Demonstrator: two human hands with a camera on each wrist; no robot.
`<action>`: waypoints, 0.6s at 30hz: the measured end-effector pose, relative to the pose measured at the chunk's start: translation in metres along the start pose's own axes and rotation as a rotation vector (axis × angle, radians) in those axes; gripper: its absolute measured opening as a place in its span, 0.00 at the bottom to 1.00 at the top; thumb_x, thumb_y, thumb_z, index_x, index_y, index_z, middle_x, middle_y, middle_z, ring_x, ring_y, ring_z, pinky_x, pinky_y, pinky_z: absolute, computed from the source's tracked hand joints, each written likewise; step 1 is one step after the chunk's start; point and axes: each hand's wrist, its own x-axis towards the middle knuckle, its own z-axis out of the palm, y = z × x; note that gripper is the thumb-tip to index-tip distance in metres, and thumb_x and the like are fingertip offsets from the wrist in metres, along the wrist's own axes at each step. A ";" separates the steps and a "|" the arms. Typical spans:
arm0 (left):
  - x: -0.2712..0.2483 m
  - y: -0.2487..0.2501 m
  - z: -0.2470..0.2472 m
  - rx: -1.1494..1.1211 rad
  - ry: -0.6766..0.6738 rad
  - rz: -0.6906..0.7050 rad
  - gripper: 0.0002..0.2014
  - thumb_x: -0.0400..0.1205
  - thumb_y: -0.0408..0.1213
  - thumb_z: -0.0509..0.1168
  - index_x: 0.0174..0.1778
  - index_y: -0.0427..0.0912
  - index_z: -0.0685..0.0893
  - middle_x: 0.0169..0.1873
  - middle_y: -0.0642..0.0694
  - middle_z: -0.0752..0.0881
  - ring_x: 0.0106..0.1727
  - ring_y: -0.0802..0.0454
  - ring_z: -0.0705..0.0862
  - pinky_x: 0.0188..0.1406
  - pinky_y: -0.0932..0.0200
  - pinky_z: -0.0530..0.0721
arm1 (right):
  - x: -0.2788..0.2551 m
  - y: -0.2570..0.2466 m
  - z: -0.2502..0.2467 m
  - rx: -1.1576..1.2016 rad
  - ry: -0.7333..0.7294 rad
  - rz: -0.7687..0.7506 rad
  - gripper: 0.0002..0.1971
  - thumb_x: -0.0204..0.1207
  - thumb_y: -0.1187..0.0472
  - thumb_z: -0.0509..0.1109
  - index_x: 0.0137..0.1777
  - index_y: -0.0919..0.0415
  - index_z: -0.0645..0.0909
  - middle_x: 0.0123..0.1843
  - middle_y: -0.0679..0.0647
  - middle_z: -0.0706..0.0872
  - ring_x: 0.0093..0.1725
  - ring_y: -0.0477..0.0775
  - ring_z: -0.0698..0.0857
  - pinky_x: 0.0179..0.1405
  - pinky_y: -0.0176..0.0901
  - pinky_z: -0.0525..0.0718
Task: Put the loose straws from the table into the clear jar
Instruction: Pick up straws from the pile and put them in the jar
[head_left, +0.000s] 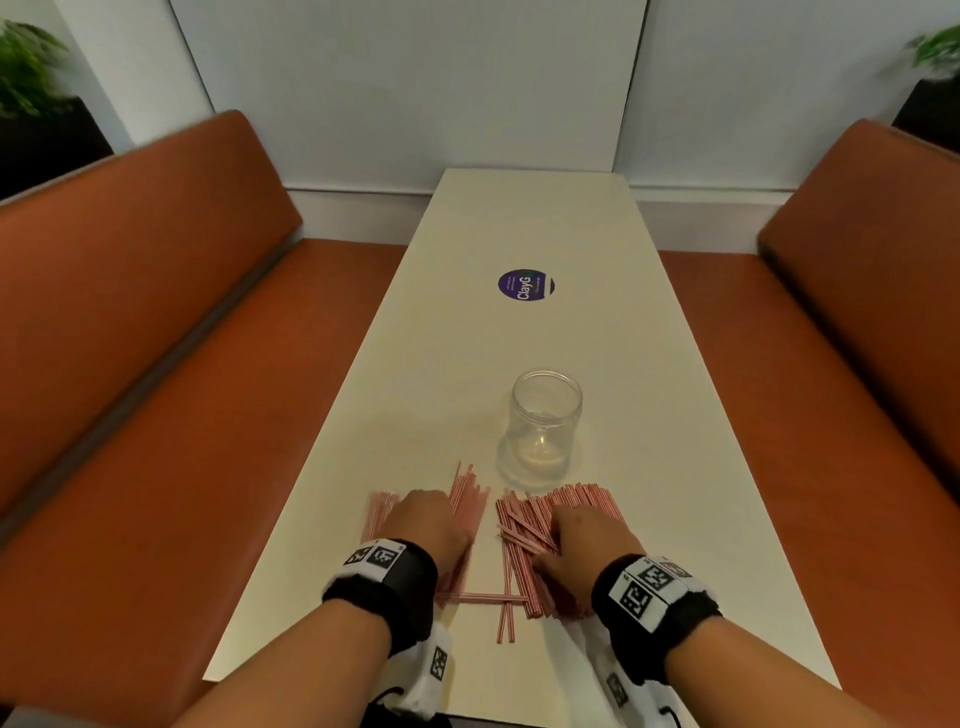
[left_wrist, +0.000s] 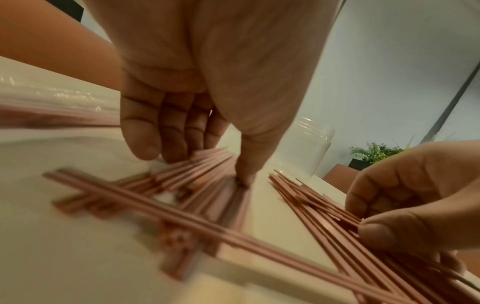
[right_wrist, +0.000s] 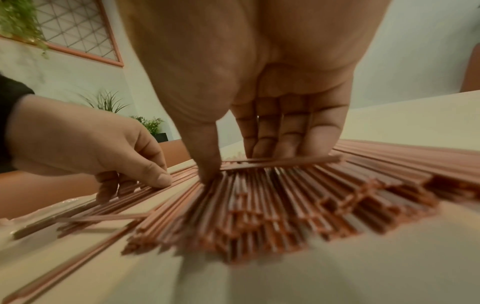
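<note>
While both hands press down on the straws, nothing is lifted yet: the left hand (head_left: 427, 525) rests fingers and thumb on the smaller heap (head_left: 465, 499), and the right hand (head_left: 584, 538) spreads straight fingers over the bigger pile (head_left: 524, 551), both near the table's (head_left: 363, 415) near edge. Raking the thin, stiff, red-striped sticks parallel first should make bundling easier. Just beyond stands the empty, smooth, round clear jar (head_left: 543, 426).

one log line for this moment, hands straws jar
stage: gathering | left hand: on left straws | right hand: on right straw pile | clear jar: upright, empty | nothing lifted
</note>
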 end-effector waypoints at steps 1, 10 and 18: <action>0.002 0.000 0.001 -0.002 -0.001 0.000 0.13 0.81 0.43 0.62 0.51 0.39 0.85 0.50 0.41 0.88 0.45 0.44 0.85 0.39 0.59 0.78 | 0.002 0.000 0.000 0.005 -0.002 0.004 0.11 0.76 0.47 0.67 0.50 0.53 0.77 0.44 0.47 0.80 0.46 0.49 0.82 0.45 0.37 0.78; 0.011 0.003 0.000 0.010 -0.047 -0.036 0.10 0.81 0.31 0.58 0.49 0.37 0.86 0.50 0.41 0.88 0.49 0.43 0.87 0.39 0.59 0.80 | 0.013 -0.001 -0.004 0.028 -0.004 0.076 0.10 0.79 0.55 0.64 0.54 0.60 0.81 0.53 0.54 0.86 0.45 0.53 0.81 0.47 0.39 0.79; 0.023 0.000 0.001 -0.054 -0.082 -0.042 0.09 0.84 0.34 0.59 0.44 0.37 0.84 0.52 0.41 0.88 0.52 0.44 0.87 0.42 0.61 0.80 | 0.016 0.002 -0.009 0.087 -0.078 0.106 0.10 0.82 0.61 0.61 0.58 0.63 0.80 0.58 0.58 0.85 0.53 0.56 0.83 0.48 0.40 0.77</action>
